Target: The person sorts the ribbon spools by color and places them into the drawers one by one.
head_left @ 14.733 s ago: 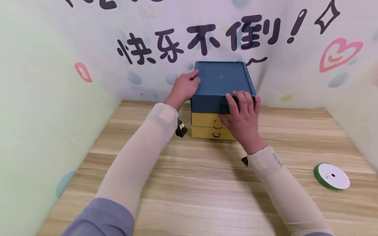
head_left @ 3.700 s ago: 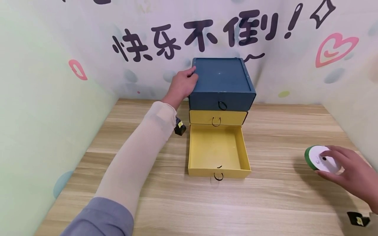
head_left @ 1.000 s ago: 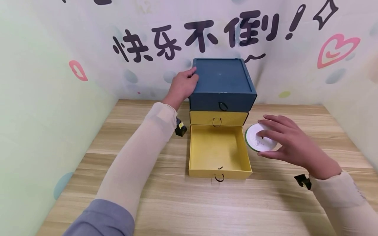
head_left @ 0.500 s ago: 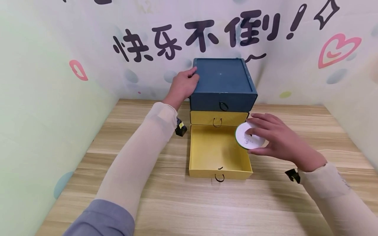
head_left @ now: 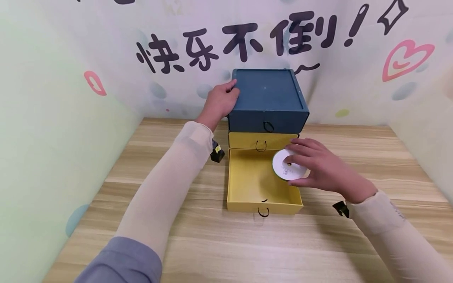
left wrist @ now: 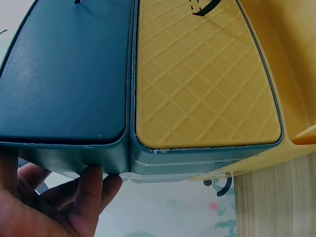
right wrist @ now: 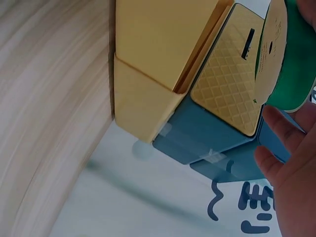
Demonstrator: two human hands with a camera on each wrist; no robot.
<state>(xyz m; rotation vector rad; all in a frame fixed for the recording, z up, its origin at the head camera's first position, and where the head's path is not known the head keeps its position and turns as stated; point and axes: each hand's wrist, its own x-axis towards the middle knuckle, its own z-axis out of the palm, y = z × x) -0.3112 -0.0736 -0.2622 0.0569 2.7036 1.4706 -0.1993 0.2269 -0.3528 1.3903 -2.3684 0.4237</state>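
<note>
My right hand grips a spool of green ribbon with white round faces, thumb at its lower edge and fingers over the upper face. The spool hovers above the right side of a pulled-out yellow drawer, the lowest of the stack. In the right wrist view, the green ribbon shows wound between the spool's faces. Against the left side of the blue top box rests my left hand; its fingertips touch that side wall in the left wrist view.
A yellow middle drawer, closed, lies between the blue box and the pulled-out drawer. The stack stands on a wood-grain table near the printed back wall. Black loops serve as pulls.
Earlier, the bottom drawer was pulled out and my right hand picked the ribbon spool off the table. Over the last second, the spool has moved left over the drawer. My left hand has stayed put.
</note>
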